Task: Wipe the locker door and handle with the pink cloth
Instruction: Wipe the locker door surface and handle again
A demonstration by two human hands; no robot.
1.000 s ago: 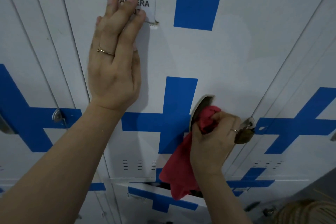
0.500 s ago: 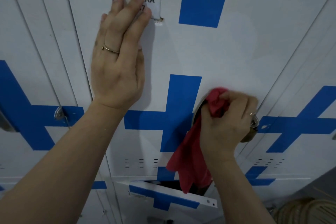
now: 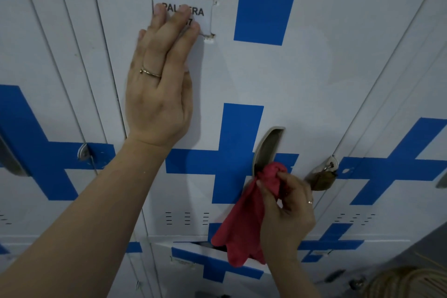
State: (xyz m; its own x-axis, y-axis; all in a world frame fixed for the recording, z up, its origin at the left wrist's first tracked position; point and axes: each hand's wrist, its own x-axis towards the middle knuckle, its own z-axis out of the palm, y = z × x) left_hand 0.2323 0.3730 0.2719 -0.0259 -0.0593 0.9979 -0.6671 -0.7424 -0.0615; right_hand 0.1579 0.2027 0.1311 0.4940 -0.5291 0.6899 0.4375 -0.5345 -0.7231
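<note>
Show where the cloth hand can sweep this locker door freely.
Free: white panel between the left hand and the recessed handle, and right of the upper blue stripe, above the padlock. Crowded: the handle, where the right hand pinches the pink cloth.

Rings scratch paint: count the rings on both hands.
2. One ring on the left hand, flat on the door; another ring on the right hand gripping the cloth. Others may be hidden.
</note>
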